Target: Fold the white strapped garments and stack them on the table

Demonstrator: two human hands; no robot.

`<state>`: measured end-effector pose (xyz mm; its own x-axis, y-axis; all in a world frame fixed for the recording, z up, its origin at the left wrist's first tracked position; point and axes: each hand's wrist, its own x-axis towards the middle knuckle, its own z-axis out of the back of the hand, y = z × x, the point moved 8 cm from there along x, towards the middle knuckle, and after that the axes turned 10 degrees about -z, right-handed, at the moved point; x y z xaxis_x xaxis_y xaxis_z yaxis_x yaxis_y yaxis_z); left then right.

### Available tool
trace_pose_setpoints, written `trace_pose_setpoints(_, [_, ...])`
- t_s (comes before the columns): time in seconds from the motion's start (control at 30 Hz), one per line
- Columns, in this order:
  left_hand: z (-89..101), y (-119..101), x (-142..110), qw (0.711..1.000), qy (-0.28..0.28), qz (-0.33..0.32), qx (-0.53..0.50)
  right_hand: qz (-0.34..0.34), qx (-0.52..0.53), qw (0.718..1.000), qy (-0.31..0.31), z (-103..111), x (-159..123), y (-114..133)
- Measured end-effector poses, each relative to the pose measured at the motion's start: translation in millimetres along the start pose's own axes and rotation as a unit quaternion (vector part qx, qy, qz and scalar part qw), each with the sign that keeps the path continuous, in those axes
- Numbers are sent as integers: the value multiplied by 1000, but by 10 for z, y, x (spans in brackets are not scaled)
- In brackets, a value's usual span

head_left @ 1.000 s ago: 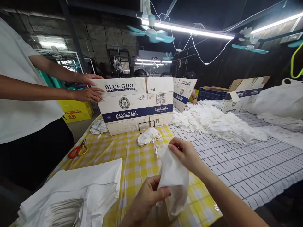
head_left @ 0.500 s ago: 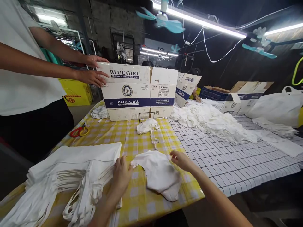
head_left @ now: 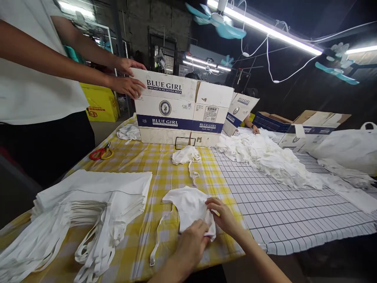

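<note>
A small white cloth garment (head_left: 188, 206) lies on the yellow checked tablecloth in front of me, with a thin strap (head_left: 158, 239) trailing from its left end. My left hand (head_left: 193, 237) is at its lower edge, fingers closed on the fabric and partly hiding it. My right hand (head_left: 223, 214) pinches the right edge, where the cloth is folded over. To the left is a stack of white garments (head_left: 97, 182) with straps hanging toward me. Another crumpled white garment (head_left: 185, 155) with a strap lies farther off.
Red-and-yellow-handled scissors (head_left: 101, 152) lie at the left. Another person's hands (head_left: 131, 80) rest on a Blue Girl carton (head_left: 179, 106) at the back. A heap of white cloth (head_left: 265, 157), another open carton (head_left: 312, 129) and a white bag (head_left: 347, 145) stand to the right.
My left hand has moved right, from beside the stack to the garment's lower edge. My right hand has come onto its right side, and that edge is now folded in. The strap now shows.
</note>
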<state>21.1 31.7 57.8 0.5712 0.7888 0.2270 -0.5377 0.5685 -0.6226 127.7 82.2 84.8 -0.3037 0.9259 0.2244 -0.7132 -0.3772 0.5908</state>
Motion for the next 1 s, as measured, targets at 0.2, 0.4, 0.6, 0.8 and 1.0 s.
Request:
trace_pose_setpoints(0.2, [976, 968, -740, 970, -173, 173, 5, -40, 44, 997, -51, 48, 393, 384])
trace_pose_setpoints(0.4, [1293, 1140, -1041, 954, -253, 118, 110, -5, 13, 1000, -12, -302, 555, 435])
trace_pose_setpoints(0.6, [1119, 815, -492, 991, -85, 25, 96, -45, -57, 996, 43, -370, 401, 67])
trace_pose_setpoints(0.8, [873, 853, -155, 993, 42, 4, 108, -35, -12, 996, 77, -468, 315, -9])
trace_pose_setpoints(1.0, [1309, 451, -152, 990, 97, -34, -98, -69, 113, 988, 73, -267, 319, 147])
